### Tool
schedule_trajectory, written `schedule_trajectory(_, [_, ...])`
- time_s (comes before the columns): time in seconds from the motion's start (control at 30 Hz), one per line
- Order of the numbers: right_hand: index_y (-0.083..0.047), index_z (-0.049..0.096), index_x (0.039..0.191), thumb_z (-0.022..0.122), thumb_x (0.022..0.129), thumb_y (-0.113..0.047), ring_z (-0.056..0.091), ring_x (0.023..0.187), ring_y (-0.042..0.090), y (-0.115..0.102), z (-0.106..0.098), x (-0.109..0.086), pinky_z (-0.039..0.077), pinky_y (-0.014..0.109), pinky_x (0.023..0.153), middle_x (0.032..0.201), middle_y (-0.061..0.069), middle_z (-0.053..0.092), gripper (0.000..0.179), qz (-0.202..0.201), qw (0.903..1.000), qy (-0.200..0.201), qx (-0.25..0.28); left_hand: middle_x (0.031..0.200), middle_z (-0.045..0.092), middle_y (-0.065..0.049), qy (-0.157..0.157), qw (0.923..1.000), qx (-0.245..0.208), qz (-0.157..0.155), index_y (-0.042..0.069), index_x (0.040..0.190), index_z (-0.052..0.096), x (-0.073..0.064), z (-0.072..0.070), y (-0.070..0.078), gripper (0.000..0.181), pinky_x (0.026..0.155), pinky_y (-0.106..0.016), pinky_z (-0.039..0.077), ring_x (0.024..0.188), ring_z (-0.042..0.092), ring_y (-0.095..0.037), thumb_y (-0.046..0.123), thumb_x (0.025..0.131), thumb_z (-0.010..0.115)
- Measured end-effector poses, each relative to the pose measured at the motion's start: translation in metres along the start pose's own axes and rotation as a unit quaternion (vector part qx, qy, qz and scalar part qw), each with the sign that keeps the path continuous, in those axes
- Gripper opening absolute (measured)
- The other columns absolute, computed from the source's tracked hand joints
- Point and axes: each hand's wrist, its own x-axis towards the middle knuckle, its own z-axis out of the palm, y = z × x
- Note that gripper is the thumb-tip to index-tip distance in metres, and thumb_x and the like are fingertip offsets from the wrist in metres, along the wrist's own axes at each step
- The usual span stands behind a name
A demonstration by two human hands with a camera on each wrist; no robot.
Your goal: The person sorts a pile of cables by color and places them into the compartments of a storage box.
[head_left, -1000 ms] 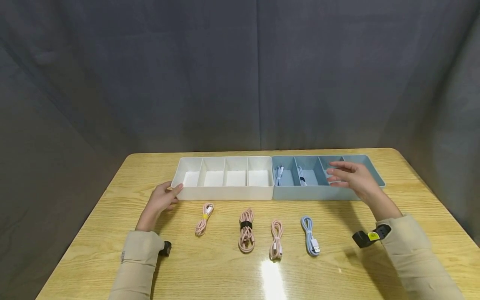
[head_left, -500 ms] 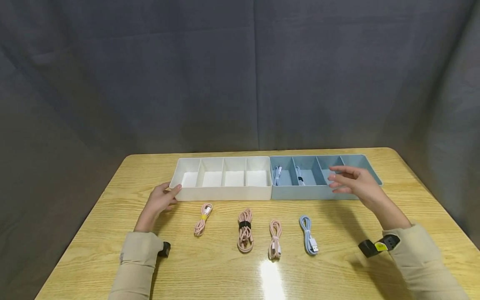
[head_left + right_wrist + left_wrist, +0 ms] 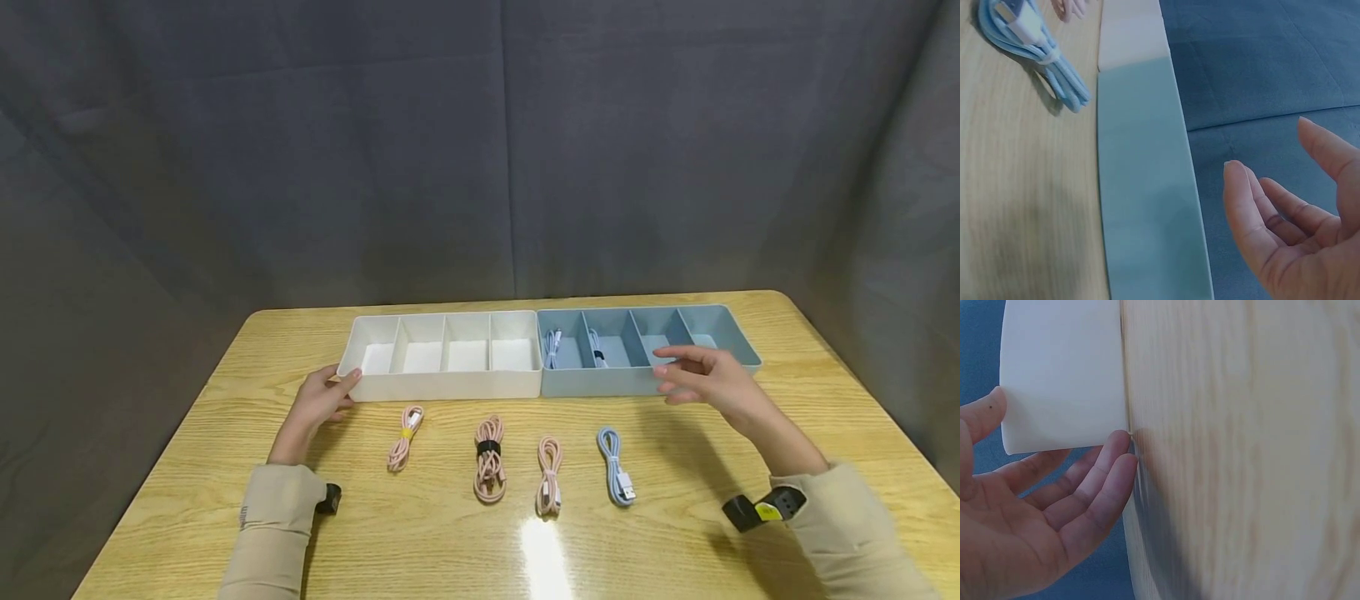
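Head view: left hand (image 3: 318,401) holds white box (image 3: 442,386) at seven o'clock, best done lightly; right hand (image 3: 711,381) hovers wide, empty.

Dark grey curtain (image 3: 300,167) behind a wood-grain table (image 3: 420,542) with bright glare (image 3: 544,558).

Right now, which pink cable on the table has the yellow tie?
The leftmost pink cable, nearest the left hand. The middle pink cable has a black band instead, and the rightmost pink cable a pale tie.
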Motion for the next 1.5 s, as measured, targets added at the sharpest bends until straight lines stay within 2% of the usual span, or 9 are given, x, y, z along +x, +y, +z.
schedule_trajectory(0.23, [0.012, 0.041, 0.127, 0.059, 0.09, -0.018, 0.064, 0.081, 0.021, 0.006, 0.005, -0.004, 0.053, 0.033, 0.069, 0.094, 0.013, 0.062, 0.052, -0.008, 0.9998, -0.014, -0.01, 0.114, 0.051, -0.031, 0.0, 1.0, -0.001, 0.003, -0.007, 0.138, 0.028, 0.0, 0.0, 0.0, 0.062, 0.068, -0.038, 0.05, 0.097, 0.058, -0.037, 0.035, 0.096, 0.045])
schedule_trajectory(0.47, [0.013, 0.038, 0.13, 0.06, 0.089, -0.015, 0.063, 0.08, 0.023, 0.016, 0.014, -0.008, 0.052, 0.04, 0.069, 0.099, 0.022, 0.06, 0.054, -0.015, 0.9992, -0.035, -0.013, 0.113, 0.051, -0.03, -0.001, 1.0, 0.0, 0.002, -0.007, 0.138, 0.028, 0.001, 0.0, -0.001, 0.063, 0.067, -0.037, 0.05, 0.096, 0.058, -0.036, 0.037, 0.095, 0.045])
schedule_trajectory(0.8, [0.016, 0.035, 0.13, 0.059, 0.089, -0.014, 0.063, 0.079, 0.026, 0.029, 0.025, -0.016, 0.053, 0.038, 0.068, 0.098, 0.027, 0.056, 0.055, -0.003, 0.9993, -0.038, -0.004, 0.115, 0.05, -0.03, -0.001, 1.0, 0.004, -0.002, -0.005, 0.139, 0.028, 0.0, 0.001, -0.001, 0.065, 0.068, -0.037, 0.05, 0.097, 0.058, -0.036, 0.039, 0.095, 0.045])
schedule_trajectory(1.2, [0.018, 0.034, 0.128, 0.061, 0.088, -0.013, 0.063, 0.074, 0.024, 0.047, 0.038, -0.016, 0.053, 0.038, 0.065, 0.093, 0.022, 0.06, 0.057, 0.004, 0.9965, -0.084, 0.003, 0.115, 0.05, -0.03, -0.002, 1.0, 0.003, 0.003, -0.006, 0.138, 0.028, 0.0, 0.001, -0.001, 0.067, 0.068, -0.038, 0.05, 0.097, 0.058, -0.037, 0.041, 0.094, 0.046])
schedule_trajectory(1.5, [0.016, 0.038, 0.127, 0.063, 0.087, -0.017, 0.062, 0.074, 0.025, 0.05, 0.045, -0.014, 0.053, 0.035, 0.061, 0.091, 0.016, 0.061, 0.058, 0.015, 0.9963, -0.082, -0.025, 0.113, 0.05, -0.03, -0.002, 1.0, 0.001, 0.003, -0.008, 0.138, 0.028, 0.0, 0.0, 0.0, 0.065, 0.067, -0.038, 0.05, 0.096, 0.058, -0.036, 0.039, 0.095, 0.045])
